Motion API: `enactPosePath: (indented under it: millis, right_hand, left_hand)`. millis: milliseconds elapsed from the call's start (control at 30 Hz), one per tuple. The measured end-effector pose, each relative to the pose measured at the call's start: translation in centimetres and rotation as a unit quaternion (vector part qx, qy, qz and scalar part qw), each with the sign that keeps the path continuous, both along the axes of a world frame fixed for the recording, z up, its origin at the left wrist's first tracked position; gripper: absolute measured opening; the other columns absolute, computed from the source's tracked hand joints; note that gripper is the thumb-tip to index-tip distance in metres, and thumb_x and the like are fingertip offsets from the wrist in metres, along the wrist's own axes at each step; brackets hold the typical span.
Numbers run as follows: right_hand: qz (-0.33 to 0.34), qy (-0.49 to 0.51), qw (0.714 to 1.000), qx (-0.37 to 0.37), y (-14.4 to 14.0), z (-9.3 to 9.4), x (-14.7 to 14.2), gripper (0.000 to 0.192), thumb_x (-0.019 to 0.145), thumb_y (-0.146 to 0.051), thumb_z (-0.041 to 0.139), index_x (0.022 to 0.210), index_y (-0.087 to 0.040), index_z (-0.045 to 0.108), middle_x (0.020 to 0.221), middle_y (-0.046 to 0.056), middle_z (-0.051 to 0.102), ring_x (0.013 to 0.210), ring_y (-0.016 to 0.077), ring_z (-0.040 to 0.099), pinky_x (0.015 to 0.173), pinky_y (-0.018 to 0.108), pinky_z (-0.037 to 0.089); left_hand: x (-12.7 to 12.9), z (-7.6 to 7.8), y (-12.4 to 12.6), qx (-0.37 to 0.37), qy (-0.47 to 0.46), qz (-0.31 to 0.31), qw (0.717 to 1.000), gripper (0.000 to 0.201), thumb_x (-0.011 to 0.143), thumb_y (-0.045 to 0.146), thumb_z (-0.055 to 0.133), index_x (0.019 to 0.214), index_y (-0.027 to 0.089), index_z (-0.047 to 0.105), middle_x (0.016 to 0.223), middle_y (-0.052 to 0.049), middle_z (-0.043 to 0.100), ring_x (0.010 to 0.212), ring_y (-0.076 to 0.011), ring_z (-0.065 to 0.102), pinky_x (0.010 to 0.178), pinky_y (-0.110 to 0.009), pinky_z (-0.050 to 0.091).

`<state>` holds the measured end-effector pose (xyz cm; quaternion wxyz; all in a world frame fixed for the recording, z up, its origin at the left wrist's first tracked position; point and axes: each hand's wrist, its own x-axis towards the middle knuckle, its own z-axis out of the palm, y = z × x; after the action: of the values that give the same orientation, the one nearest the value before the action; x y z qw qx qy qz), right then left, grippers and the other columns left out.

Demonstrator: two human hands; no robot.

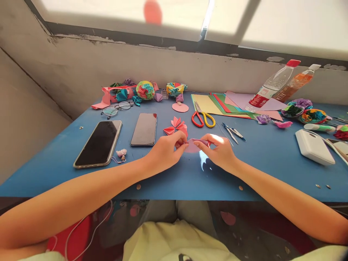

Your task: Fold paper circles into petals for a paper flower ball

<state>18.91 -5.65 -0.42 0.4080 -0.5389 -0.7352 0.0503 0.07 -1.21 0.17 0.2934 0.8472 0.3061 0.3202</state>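
Observation:
Between my hands is a small purple piece of paper (194, 146), low over the blue table. My left hand (174, 145) pinches its left edge between thumb and fingertips. On the other side, my right hand (219, 150) grips the paper's right part, which looks folded; the fingers hide some of it. Just beyond my left hand lies a pink folded paper flower (176, 126), partly covered by the fingers. Scissors (202, 117) with one red and one yellow handle lie a little farther back, beside a drawing compass (233, 131).
Two phones (98, 143) (144, 129) and glasses (115, 109) lie to the left. Paper balls (145, 90) line the wall. Coloured sheets (201, 103) and two bottles (272, 87) (297, 83) are at the back right. A white device (314, 146) sits at right.

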Motion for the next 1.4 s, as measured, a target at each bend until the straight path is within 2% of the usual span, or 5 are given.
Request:
enactPosePath:
  millis: [533,767,967,1267,1400]
  right_hand:
    - [-0.006,0.039,0.999,0.004,-0.8,-0.1,-0.1,0.02,0.085,-0.035,0.051,0.078,-0.02,0.063,0.052,-0.003,0.053,0.044,0.0074,0.044,0.045,0.021,0.037]
    - [0.019,-0.037,0.994,0.103,-0.6,-0.6,0.3,0.019,0.087,-0.026,0.049,0.096,-0.022,0.065,0.054,-0.003,0.054,0.048,0.0074,0.046,0.05,0.021,0.039]
    - [0.059,-0.216,0.955,0.193,-0.4,-0.6,1.1,0.022,0.088,-0.024,0.045,0.1,-0.024,0.063,0.058,-0.001,0.055,0.052,0.0095,0.044,0.054,0.024,0.037]
    - [0.105,-0.312,0.908,0.26,-0.3,-0.4,1.3,0.016,0.086,-0.027,0.05,0.097,-0.021,0.061,0.063,0.0,0.057,0.053,0.0114,0.046,0.052,0.027,0.036]
    - [0.137,-0.171,0.945,0.241,-0.8,0.1,1.0,0.021,0.086,-0.021,0.046,0.104,-0.019,0.057,0.063,0.0,0.052,0.05,0.0091,0.04,0.049,0.024,0.033]
  left_hand:
    - [0.7,0.2,-0.4,-0.004,-0.004,0.009,1.0,0.011,0.084,0.025,0.048,0.081,0.019,0.057,0.077,0.0,0.06,0.069,-0.0119,0.053,0.062,-0.024,0.04]
    - [1.2,0.8,-0.2,-0.347,-0.122,-0.011,0.93,0.022,0.077,0.037,0.059,0.081,0.016,0.063,0.078,-0.003,0.063,0.071,-0.0132,0.058,0.063,-0.024,0.047]
    - [1.4,0.8,0.1,-0.442,-0.146,-0.043,0.884,0.027,0.077,0.04,0.059,0.081,0.013,0.062,0.075,-0.006,0.064,0.071,-0.0134,0.062,0.066,-0.025,0.049]
    - [1.1,0.6,0.2,-0.426,-0.147,-0.054,0.891,0.024,0.074,0.038,0.064,0.082,0.015,0.064,0.082,-0.003,0.06,0.072,-0.0097,0.055,0.067,-0.022,0.046]
    - [1.1,0.7,0.1,-0.367,-0.119,-0.038,0.922,0.024,0.076,0.037,0.062,0.079,0.014,0.065,0.073,-0.001,0.058,0.061,-0.0073,0.048,0.059,-0.02,0.041]
